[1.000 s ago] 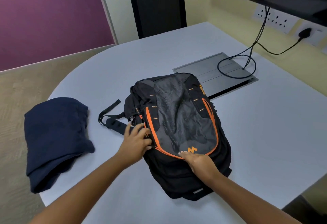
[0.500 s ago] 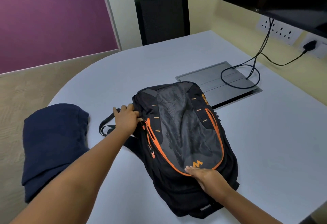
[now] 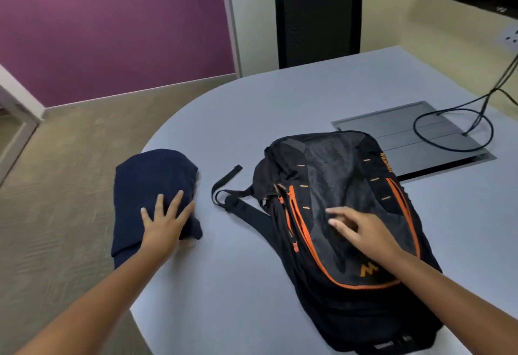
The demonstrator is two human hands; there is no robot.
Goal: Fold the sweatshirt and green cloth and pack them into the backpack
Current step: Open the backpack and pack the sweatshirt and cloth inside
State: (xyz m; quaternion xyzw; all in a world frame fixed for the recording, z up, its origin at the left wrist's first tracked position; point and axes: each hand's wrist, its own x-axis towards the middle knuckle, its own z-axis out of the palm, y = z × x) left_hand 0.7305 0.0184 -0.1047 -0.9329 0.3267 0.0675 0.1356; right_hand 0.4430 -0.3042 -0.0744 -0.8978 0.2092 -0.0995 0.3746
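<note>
Navy sweatshirt (image 3: pixel 152 183), folded, lies at the table's (image 3: pixel 280 108) left edge under the left hand's (image 3: pixel 164 224) spread fingers, gripping nothing. Soft and floppy, it wants lifting from beneath; the right hand (image 3: pixel 361 230) hovers loosely open over the backpack (image 3: pixel 350 172).

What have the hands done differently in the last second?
The left hand left the backpack zipper and now rests flat on the folded navy sweatshirt. The right hand slid from the bag's lower front up toward its middle. Backpack, sweatshirt and table stayed put.
</note>
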